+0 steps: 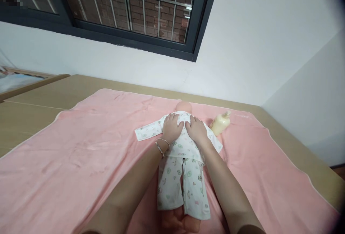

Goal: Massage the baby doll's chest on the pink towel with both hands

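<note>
A baby doll [182, 155] in white patterned pyjamas lies on a pink blanket [81, 155], head away from me, bare feet near the bottom edge. My left hand [171, 126] rests flat on the doll's chest at its left shoulder, fingers stretched out, bracelets on the wrist. My right hand [196, 129] lies flat on the chest beside it, fingers extended. Neither hand holds anything; both press on the pyjama top. A pale yellow baby bottle [221, 122] lies on the blanket just right of the doll's shoulder.
The blanket covers a wooden platform [32, 101] that runs to a white wall. A dark-framed barred window [129, 8] is above. The platform's right edge [304, 155] drops off near a corner wall. A wooden rail [32, 83] shows at far left.
</note>
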The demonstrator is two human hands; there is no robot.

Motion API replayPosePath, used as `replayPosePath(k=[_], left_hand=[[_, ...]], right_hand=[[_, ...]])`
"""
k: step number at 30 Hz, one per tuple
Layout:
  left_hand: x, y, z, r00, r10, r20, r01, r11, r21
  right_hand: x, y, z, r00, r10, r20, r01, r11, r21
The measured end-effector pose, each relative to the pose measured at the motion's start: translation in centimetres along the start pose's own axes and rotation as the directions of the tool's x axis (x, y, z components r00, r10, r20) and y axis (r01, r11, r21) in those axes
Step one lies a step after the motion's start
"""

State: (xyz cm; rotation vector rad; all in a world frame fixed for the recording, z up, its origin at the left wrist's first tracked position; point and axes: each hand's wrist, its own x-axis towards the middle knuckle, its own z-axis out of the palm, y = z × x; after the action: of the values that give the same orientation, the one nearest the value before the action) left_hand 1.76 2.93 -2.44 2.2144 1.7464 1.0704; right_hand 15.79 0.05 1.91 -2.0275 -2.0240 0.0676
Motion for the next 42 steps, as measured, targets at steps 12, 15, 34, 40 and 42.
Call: replayPosePath(k=[12, 15, 34, 40, 42], left_hand=[[-0.1, 0.6, -0.5, 1.000, -0.009, -0.014, 0.010, 0.998, 0.064], [-0.1, 0.5, -0.4, 1.000, -0.014, -0.024, 0.015, 0.998, 0.065], [-0.1, 0.8, -0.9, 0.984, 0.173, -0.041, -0.172, 0.984, 0.035], [-0.8, 1.4, -1.0, 0.993, 0.038, -0.114, -0.030, 0.997, 0.068], [-0.8, 1.5, -0.9, 0.995, -0.002, -0.104, 0.010, 0.996, 0.084]], right_hand=[[-0.6, -0.7, -0.7, 1.000, 0.029, 0.009, -0.028, 0.996, -0.083], [-0.7, -0.8, -0.7, 0.999, 0.042, 0.005, -0.041, 0.993, -0.107], [0.2, 1.1, -0.6, 0.984, -0.173, -0.041, 0.173, 0.985, -0.005], [-0.6, 0.2, -1.9, 0.999, -0.021, -0.030, 0.019, 0.996, -0.089], [-0.4, 0.5, -1.5, 0.999, 0.008, -0.036, -0.009, 0.999, -0.037]])
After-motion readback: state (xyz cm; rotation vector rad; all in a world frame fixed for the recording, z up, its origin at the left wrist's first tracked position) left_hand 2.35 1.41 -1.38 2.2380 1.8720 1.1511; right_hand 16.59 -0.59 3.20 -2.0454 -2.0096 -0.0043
